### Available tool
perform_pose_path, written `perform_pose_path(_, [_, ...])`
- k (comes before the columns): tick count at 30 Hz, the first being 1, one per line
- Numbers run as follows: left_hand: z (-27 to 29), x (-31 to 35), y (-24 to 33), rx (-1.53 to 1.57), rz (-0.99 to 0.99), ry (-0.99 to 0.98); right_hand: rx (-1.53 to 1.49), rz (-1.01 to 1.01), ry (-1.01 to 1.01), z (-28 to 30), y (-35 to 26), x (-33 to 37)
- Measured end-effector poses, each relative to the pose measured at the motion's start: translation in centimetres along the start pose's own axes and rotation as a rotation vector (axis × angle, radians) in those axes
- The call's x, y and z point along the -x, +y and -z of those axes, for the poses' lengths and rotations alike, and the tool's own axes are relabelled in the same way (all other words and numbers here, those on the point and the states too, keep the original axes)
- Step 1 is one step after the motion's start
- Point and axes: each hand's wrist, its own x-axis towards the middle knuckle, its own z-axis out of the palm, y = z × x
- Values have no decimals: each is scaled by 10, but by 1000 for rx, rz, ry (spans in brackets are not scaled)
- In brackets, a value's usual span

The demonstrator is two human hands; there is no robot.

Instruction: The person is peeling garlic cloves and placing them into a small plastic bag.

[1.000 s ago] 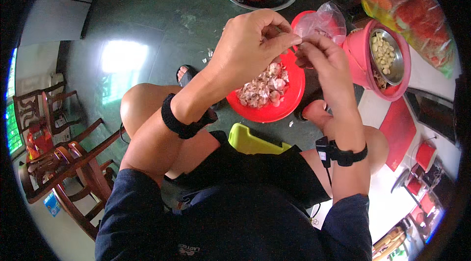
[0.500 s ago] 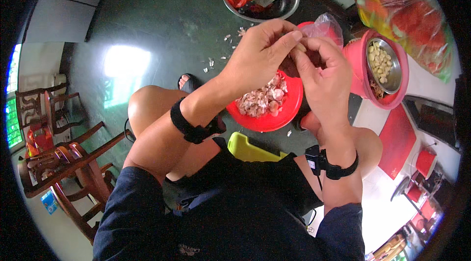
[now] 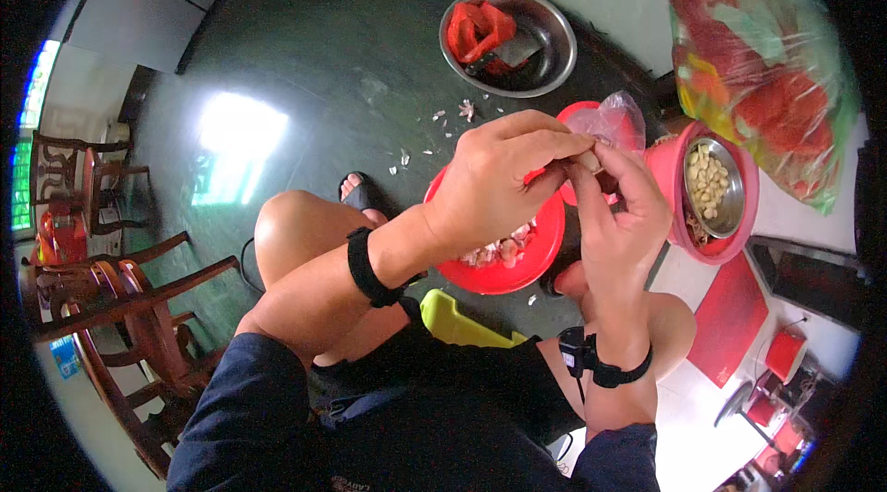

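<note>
My left hand (image 3: 494, 178) and my right hand (image 3: 621, 215) meet in front of me, fingertips together over the far right side of a red basin (image 3: 499, 285). Between the fingertips both pinch a small pale garlic clove (image 3: 588, 159), mostly covered by the fingers. Garlic skins and pieces (image 3: 506, 252) lie in the basin, partly hidden under my left hand. To the right, peeled garlic cloves (image 3: 708, 182) fill part of a steel bowl (image 3: 736, 182), which rests tilted in a pink bucket (image 3: 662, 169).
Beyond my hands stands a steel basin (image 3: 563, 67) with a red plastic bag (image 3: 480, 30) and a cleaver (image 3: 517, 49). A clear bag (image 3: 622, 122) lies on another red container (image 3: 577, 113). Skin scraps (image 3: 467, 110) dot the floor; a yellow-green stool (image 3: 462, 326) is beneath me, wooden chairs (image 3: 148, 307) left.
The whole view has shifted, so surroundings sit lower in the picture. My hands have come down with it, now covering more of the red basin; the fingers still pinch the clove.
</note>
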Motion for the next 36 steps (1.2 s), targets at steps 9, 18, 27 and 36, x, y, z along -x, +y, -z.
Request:
perform_pose_path(9, [-1, -3, 0, 222, 193, 53, -380, -303, -28, 8, -10, 1])
perform_pose_path(18, [0, -1, -6, 140, 69, 42, -162, -174, -26, 14, -1, -3])
perform_pose_path(27, [2, 7, -10, 67, 8, -3, -119, -159, -39, 11, 2, -1])
perform_pose_path(36, [5, 11, -14, 68, 40, -42, -200, -277, -32, 2, 13, 2])
